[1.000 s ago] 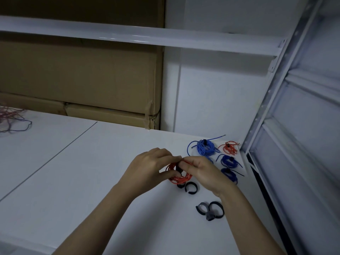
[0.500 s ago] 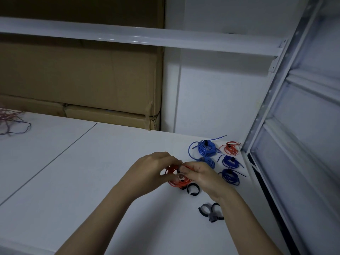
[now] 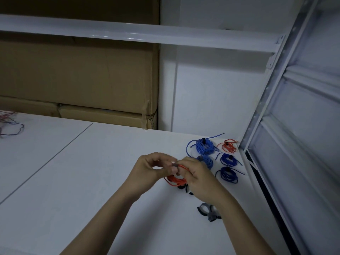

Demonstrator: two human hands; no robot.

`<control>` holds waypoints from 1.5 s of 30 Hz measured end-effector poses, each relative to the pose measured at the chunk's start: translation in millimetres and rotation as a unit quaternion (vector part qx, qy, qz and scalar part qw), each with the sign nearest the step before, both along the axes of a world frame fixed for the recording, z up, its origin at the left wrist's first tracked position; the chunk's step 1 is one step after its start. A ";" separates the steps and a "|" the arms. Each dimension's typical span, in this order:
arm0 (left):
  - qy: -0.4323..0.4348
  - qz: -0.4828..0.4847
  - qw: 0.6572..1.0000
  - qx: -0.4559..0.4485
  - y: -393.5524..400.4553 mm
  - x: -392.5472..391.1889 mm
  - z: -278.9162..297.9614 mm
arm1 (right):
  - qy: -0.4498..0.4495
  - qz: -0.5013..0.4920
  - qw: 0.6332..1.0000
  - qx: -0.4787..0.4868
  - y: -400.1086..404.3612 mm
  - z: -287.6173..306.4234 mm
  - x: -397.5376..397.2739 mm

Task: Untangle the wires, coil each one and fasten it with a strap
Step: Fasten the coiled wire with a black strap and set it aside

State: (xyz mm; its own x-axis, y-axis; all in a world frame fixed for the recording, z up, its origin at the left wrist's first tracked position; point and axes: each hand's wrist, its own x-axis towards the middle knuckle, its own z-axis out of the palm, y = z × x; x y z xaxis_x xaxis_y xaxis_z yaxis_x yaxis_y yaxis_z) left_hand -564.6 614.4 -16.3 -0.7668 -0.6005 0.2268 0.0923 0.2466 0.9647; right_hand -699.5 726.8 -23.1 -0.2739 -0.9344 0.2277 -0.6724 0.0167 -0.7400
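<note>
progress: five strapped coils (image 3: 205, 146) lie at table (image 3: 92, 181) right; left hand (image 3: 149, 170) and right hand (image 3: 199, 178) pinch red coil (image 3: 175, 180), apparently closing its strap (image 3: 174, 165); tangled wires (image 3: 9, 124) remain far left

This is looking like a storeroom or the packing corner of a workshop. A white bench (image 3: 77, 181) is standing inside a white metal rack, with a shelf beam (image 3: 147, 36) running overhead and a perforated steel upright (image 3: 261, 115) rising at the right. Large cardboard boxes (image 3: 79, 78) are sitting stacked against the back. Small coils of blue wire (image 3: 204, 146) and red wire (image 3: 228, 145), each bound with a dark strap, are lying in rows near the corner, and a loose tangle of wires (image 3: 9, 124) is waiting at the far left.
</note>
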 end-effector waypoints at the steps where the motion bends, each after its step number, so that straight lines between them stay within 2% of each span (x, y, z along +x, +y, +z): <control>1: -0.012 0.008 0.999 -0.038 1.5 -0.3 -1.5 | 0.016 -0.002 1.000 0.010 0.6 -0.3 -0.1; 3: -0.027 0.031 0.979 -0.198 4.4 -0.8 -6.8 | 0.000 -0.005 1.000 0.029 3.2 -0.9 -1.0; 5: -0.011 0.060 0.918 -0.392 3.7 -1.7 -12.6 | -0.029 -0.011 0.999 0.038 6.4 -0.1 -2.5; 6: -0.006 0.068 0.887 -0.457 2.2 -3.0 -14.4 | -0.033 -0.015 0.999 0.040 7.6 0.3 -4.2; 7: -0.002 0.062 0.868 -0.493 0.7 -5.6 -16.4 | -0.033 -0.018 0.998 0.042 9.1 1.1 -6.2; 9: -0.008 0.031 0.854 -0.520 -0.6 -12.4 -17.5 | -0.024 -0.028 0.998 0.042 12.0 1.4 -11.9; 11: -0.023 0.001 0.855 -0.518 -1.1 -20.8 -14.8 | -0.028 -0.046 0.998 0.036 14.5 -1.8 -17.1; 16: -0.033 0.001 0.913 -0.406 5.6 -51.6 -19.7 | -0.021 -0.159 0.986 -0.043 25.0 -28.4 -25.5; 19: -0.038 0.016 0.931 -0.362 12.7 -67.9 -24.7 | 0.082 -0.219 0.963 -0.132 38.9 -36.5 -31.4; 21: -0.043 0.010 0.947 -0.318 18.2 -77.3 -26.4 | 0.123 -0.235 0.953 -0.148 45.3 -38.2 -35.1; 26: -0.102 -0.045 0.978 -0.178 31.3 -97.8 -31.9 | 0.080 -0.304 0.937 -0.154 63.0 -47.4 -55.9; 27: -0.127 -0.048 0.975 -0.179 30.7 -100.7 -35.0 | 0.063 -0.336 0.929 -0.140 69.8 -52.6 -61.6; 29: -0.175 -0.037 0.953 -0.245 25.7 -103.0 -43.4 | 0.055 -0.397 0.913 -0.081 82.2 -68.1 -71.3; 32: -0.200 -0.005 0.929 -0.313 18.1 -100.7 -55.8 | 0.112 -0.412 0.904 0.020 90.4 -90.5 -76.3; 34: -0.203 0.008 0.925 -0.320 15.1 -98.7 -61.2 | 0.148 -0.430 0.891 0.019 91.6 -92.0 -77.1; 36: -0.201 0.014 0.924 -0.324 12.9 -97.7 -63.6 | 0.138 -0.446 0.884 -0.003 91.3 -85.9 -74.3; 42: -0.205 0.036 0.919 -0.336 8.5 -91.4 -66.0 | 0.091 -0.404 0.906 0.088 83.7 -90.1 -71.8; 43: -0.205 0.048 0.916 -0.342 7.7 -89.1 -66.7 | 0.097 -0.406 0.905 0.083 84.8 -87.6 -70.9; 45: -0.214 0.080 0.905 -0.358 4.7 -83.8 -68.5 | 0.168 -0.422 0.891 0.019 86.3 -80.2 -67.9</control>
